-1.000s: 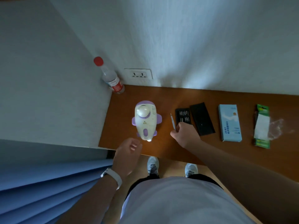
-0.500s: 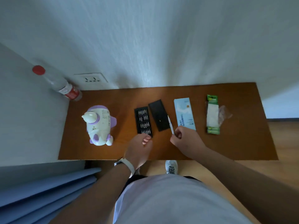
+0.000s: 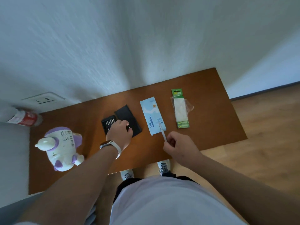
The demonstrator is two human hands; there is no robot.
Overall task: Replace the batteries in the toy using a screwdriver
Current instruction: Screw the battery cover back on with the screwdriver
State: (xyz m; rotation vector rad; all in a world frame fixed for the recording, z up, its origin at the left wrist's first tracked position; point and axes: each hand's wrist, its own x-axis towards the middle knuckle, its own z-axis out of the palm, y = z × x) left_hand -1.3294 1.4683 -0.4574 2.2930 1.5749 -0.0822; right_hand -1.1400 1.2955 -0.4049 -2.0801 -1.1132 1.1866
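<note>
A white and purple toy (image 3: 62, 147) stands at the left end of the brown table (image 3: 211, 127). My right hand (image 3: 180, 147) is shut on a thin silver screwdriver (image 3: 162, 133), whose tip lies over the light blue box (image 3: 152, 116). My left hand (image 3: 119, 133) rests over the black bit tray (image 3: 108, 124) and its black lid (image 3: 126, 116), fingers bent down onto them; whether it grips anything is hidden. A green battery pack (image 3: 180, 108) lies to the right of the box.
A plastic bottle with a red label (image 3: 24, 119) lies at the table's back left corner, under a wall socket (image 3: 43, 99). The wall runs along the table's far edge. Wooden floor lies to the right; my shoes (image 3: 164, 165) stand by the near edge.
My view has swung right, so the toy now sits far left. My left hand has moved forward from the table's near edge onto the bit tray. My right hand still holds the screwdriver.
</note>
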